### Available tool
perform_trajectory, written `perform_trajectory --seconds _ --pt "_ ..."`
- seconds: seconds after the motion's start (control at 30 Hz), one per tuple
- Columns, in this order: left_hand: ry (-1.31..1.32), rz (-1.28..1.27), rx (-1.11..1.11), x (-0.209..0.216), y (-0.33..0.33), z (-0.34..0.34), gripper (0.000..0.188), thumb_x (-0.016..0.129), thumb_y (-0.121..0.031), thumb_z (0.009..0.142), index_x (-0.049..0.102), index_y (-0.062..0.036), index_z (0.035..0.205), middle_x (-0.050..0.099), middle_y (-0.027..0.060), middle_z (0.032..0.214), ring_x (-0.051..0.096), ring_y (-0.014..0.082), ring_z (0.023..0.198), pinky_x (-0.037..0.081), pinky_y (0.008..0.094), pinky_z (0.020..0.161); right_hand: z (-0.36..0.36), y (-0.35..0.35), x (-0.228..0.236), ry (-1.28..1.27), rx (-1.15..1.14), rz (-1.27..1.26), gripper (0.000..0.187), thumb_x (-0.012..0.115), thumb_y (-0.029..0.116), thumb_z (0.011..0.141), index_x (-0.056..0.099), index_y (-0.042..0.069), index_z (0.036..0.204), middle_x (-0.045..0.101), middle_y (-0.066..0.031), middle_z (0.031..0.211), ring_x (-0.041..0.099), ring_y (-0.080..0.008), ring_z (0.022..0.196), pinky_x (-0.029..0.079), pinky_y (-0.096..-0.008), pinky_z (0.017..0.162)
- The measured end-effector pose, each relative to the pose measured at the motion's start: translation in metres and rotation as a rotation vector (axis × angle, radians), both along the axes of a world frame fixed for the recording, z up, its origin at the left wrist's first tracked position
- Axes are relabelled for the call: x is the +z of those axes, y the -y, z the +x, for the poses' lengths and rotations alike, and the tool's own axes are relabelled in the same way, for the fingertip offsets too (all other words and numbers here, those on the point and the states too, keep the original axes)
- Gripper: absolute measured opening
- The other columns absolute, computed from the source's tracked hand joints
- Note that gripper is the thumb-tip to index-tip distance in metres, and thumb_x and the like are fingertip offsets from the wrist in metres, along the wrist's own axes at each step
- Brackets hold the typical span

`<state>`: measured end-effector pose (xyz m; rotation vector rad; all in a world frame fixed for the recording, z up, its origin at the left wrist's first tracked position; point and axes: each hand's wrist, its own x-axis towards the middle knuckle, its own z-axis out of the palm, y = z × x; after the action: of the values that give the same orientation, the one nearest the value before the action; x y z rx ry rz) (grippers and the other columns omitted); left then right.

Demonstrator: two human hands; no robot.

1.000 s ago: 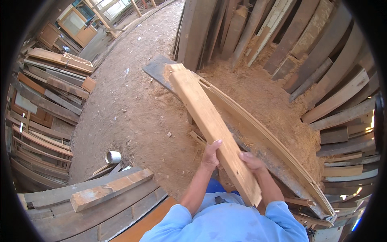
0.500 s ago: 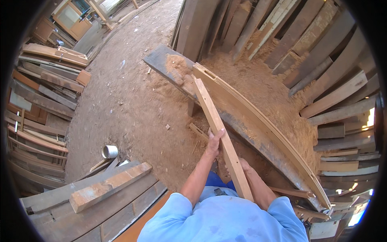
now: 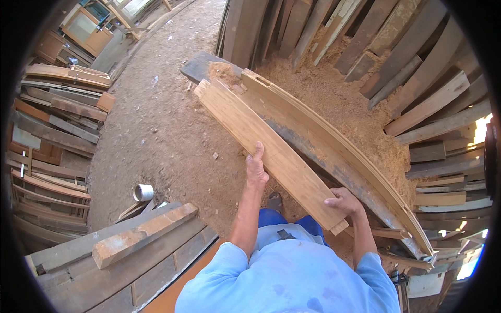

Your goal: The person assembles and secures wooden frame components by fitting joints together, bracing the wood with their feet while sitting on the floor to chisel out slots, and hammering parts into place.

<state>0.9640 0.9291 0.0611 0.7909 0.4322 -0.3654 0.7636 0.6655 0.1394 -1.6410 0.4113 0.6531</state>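
A long light-brown wooden plank (image 3: 282, 161) lies slantwise in front of me, its broad face turned up. My left hand (image 3: 257, 168) grips its near-left edge around the middle, thumb on top. Close to the plank's near end, my right hand (image 3: 344, 202) closes on the far-right edge with the thumb over the face. Right beside the plank runs a dark, worn bench beam (image 3: 323, 172). On that beam another long light wooden board (image 3: 334, 141) stands on edge, with a slot at its far end.
Sawdust (image 3: 297, 83) covers the ground beyond the bench. Old planks (image 3: 386, 52) lean along the right side. More timber (image 3: 62, 120) is stacked at the left, near a white tub (image 3: 143, 192). A thick wooden block (image 3: 146, 235) rests on boards at lower left.
The plank has turned from its narrow edge to its broad face, and its far end has swung left. My hands have moved apart along it, the right one outward to the near end.
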Motion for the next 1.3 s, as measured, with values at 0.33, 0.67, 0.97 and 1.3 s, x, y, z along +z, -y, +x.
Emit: perform_trajectory --seconds 0.33,0.67,0.97,1.3 --pt "-0.107 -0.244 0.204 0.006 0.014 -0.053 0.06 0.049 -0.05 0.101 0.045 -0.006 0.142 0.054 0.015 0.139 0.051 0.0359 0.129 0.039 0.0544 0.111 -0.057 0.08 0.017 0.098 -0.277 0.392 0.055 0.072 0.033 0.083 0.062 -0.004 0.122 0.069 -0.0114 0.108 0.065 -0.018 0.099 0.053 -0.0342 0.086" --pt "-0.313 -0.51 0.305 -0.024 0.101 -0.099 0.065 0.026 -0.058 0.104 0.043 -0.0106 0.145 0.051 0.012 0.145 0.05 0.0351 0.131 0.041 0.054 0.111 -0.114 0.087 0.117 0.462 -0.547 0.312 0.092 0.078 0.048 0.079 0.038 -0.007 0.142 0.062 -0.0204 0.124 0.067 -0.0284 0.11 0.059 -0.0426 0.09" --pt "-0.503 -0.554 0.293 -0.053 0.102 -0.1 0.059 0.033 -0.057 0.104 0.047 -0.0135 0.142 0.055 0.0085 0.141 0.053 0.0313 0.129 0.043 0.0518 0.109 -0.075 0.09 0.117 0.422 -0.548 0.338 0.066 0.064 0.036 0.093 0.041 -0.007 0.138 0.063 -0.0222 0.121 0.069 -0.0285 0.104 0.062 -0.0408 0.081" --pt "-0.405 -0.446 0.363 -0.075 0.053 -0.059 0.05 0.042 -0.048 0.104 0.049 -0.0125 0.139 0.058 0.0072 0.137 0.053 0.0297 0.128 0.041 0.0508 0.111 -0.037 0.089 0.039 0.337 -0.677 0.357 0.044 0.059 0.021 0.099 0.049 -0.006 0.133 0.067 -0.0195 0.119 0.071 -0.0253 0.101 0.062 -0.0404 0.081"
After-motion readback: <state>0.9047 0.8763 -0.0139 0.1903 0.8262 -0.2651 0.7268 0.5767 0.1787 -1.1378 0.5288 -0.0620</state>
